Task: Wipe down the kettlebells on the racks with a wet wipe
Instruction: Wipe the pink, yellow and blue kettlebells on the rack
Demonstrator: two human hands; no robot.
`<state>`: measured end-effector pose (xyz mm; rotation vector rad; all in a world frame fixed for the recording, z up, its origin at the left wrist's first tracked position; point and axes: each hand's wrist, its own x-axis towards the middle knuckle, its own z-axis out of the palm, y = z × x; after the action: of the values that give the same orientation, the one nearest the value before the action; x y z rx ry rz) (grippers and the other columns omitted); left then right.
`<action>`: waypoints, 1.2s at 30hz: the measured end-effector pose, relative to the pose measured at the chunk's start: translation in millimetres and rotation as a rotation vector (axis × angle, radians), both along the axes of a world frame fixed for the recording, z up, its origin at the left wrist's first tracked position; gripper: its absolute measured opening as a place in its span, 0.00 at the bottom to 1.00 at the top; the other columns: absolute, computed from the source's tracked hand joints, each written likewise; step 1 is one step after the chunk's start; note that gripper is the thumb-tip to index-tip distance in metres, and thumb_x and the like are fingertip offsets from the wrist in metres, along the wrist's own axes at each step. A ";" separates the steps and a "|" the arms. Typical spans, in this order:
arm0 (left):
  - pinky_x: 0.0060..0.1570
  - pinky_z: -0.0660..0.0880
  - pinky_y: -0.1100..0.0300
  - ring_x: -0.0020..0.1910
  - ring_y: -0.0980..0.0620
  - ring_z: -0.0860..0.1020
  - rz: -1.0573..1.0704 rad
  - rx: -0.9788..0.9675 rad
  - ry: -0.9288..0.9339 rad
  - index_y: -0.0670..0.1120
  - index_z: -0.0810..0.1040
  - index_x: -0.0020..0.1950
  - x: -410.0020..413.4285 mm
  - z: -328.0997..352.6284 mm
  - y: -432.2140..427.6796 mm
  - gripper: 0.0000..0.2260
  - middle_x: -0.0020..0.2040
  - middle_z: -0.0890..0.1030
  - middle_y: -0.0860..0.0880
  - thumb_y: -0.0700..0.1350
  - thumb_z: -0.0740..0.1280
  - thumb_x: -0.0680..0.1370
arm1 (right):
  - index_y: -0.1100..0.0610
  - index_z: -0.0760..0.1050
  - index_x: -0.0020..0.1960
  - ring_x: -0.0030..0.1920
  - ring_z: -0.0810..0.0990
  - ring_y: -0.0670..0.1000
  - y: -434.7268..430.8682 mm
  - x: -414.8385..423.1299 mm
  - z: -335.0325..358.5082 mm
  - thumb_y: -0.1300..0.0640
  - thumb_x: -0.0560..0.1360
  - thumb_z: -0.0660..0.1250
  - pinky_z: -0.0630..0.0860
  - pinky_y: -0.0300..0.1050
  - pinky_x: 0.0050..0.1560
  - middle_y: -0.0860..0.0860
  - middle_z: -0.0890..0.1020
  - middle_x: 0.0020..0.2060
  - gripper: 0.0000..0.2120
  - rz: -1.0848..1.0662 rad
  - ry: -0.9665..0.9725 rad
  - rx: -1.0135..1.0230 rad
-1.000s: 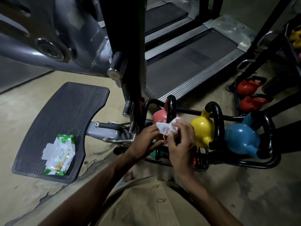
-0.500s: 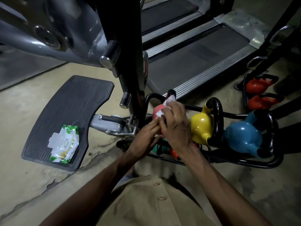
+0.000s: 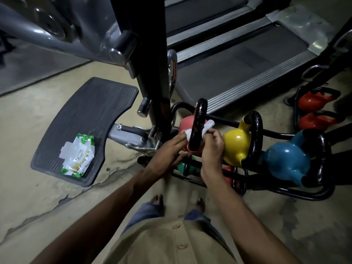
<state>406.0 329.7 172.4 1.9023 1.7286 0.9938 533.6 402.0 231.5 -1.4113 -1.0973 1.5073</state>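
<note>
Head cam: pink kettlebell (image 3: 185, 123) sits at the left end of the black rack (image 3: 285, 193), top tier, its black handle (image 3: 198, 126) standing up. Wet wipe (image 3: 208, 126) shows on both sides of that handle, so it looks looped behind it, though the back is hidden.

Right hand (image 3: 213, 147) has its fingers curled and pinches the wipe's right end, just right of the handle. Left hand (image 3: 169, 151) reaches in from the left with its fingers fairly straight and the tips pinching the wipe's left end against the handle. Both hands are gripping the wipe; neither is on the kettlebell body.

Same tier, going right: yellow kettlebell (image 3: 237, 143) just beside the right hand, then blue kettlebell (image 3: 285, 164). Green kettlebell (image 3: 185, 165) is on the lower tier under the hands, mostly hidden. Two red kettlebells (image 3: 312, 101) are on a separate rack at the far right, well apart.

Wipes pack (image 3: 78, 155) lies flat on the ribbed black footplate (image 3: 91, 111) to the left, near its front edge. Treadmill deck (image 3: 238, 63) is behind the rack. Concrete floor (image 3: 38, 197) is cracked near the footplate.
</note>
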 end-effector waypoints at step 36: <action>0.80 0.55 0.56 0.83 0.50 0.53 -0.207 -0.124 -0.016 0.46 0.61 0.83 -39.3 -20.6 2.6 0.31 0.84 0.56 0.48 0.46 0.68 0.82 | 0.57 0.79 0.59 0.53 0.82 0.46 -45.4 -16.1 -19.7 0.59 0.76 0.60 0.78 0.40 0.52 0.53 0.84 0.53 0.15 -0.202 -0.065 0.290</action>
<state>366.7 332.3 151.8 1.9413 1.5101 0.8041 517.5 356.6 211.8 -1.3301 -1.1255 1.1179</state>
